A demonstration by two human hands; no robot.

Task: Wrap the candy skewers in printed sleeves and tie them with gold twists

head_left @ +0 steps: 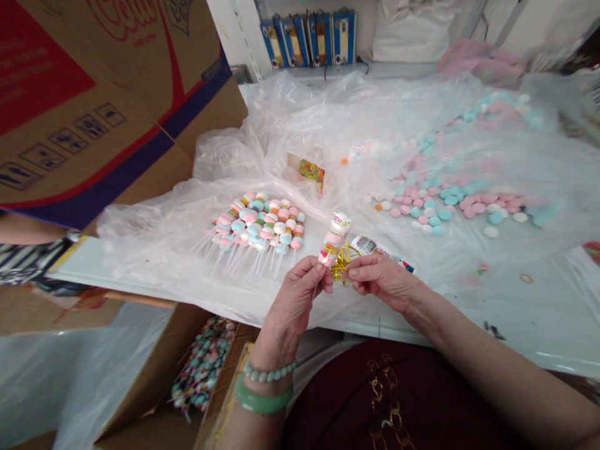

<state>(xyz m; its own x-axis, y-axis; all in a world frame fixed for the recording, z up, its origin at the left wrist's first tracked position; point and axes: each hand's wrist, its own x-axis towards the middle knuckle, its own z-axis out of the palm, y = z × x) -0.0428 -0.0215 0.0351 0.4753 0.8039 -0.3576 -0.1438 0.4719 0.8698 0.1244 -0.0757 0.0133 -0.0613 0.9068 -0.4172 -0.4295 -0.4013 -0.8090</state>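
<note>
My left hand [302, 284] is closed around the lower end of a marshmallow skewer [334, 237], which stands nearly upright in a clear printed wrapper. Close by on the right, my right hand [382, 278] is pinched at the edge of a small heap of gold twist ties [341, 265], seemingly with one tie between its fingertips. Behind that hand lies a printed plastic wrapper [370, 244], partly covered. To the left, several finished-looking marshmallow skewers [257, 222] rest in a row, their white sticks pointing toward me.
Loose pink, blue and white candies [435, 203] are spread over clear plastic sheeting [300, 119] on the white table [469, 312]. A big cardboard box [140, 94] stands at the left. Below the table edge, an open carton [145, 375] contains wrapped skewers [204, 362]. Blue boxes [344, 37] line the back.
</note>
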